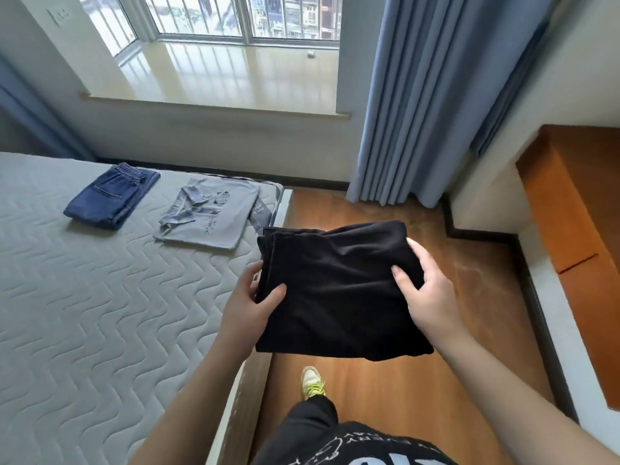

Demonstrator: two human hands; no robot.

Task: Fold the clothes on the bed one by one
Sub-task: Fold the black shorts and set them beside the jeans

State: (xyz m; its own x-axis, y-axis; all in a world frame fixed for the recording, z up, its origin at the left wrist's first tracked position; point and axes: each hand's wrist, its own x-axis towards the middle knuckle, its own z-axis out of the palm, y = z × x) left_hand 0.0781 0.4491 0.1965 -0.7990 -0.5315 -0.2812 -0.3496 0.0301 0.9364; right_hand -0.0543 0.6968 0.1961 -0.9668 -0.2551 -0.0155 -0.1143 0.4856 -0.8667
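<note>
The black garment (339, 290), folded into a thick rectangle, hangs in the air past the right edge of the bed (84, 297), over the wooden floor (385, 380) rather than over the mattress. The left hand (250, 307) grips its left edge, thumb on top and fingers curled underneath; the right hand (426, 290) holds the right side, thumb pressed on the top face and fingers wrapped round the far edge. Both are closed on the cloth, neither spread flat.

The main risk is the fold coming apart. The near edge sags below the hands with nothing under it, and the layers at the far left corner already show as separate lips, so a loosened thumb or a quick swing toward the bed could let the lower layers slide out and drop open. Since it hangs over the floor, any slip lands it there instead of on the mattress.

Setting it down has its own hazard. The folded jeans (112, 196) and the grey T-shirt (209, 214) lie near the far right corner of the bed, the shirt close to the edge. Placing the black piece too near could rumple the shirt or leave the new fold hanging off the edge. How many layers the bundle has is hard to judge, as the dark cloth hides its creases.
</note>
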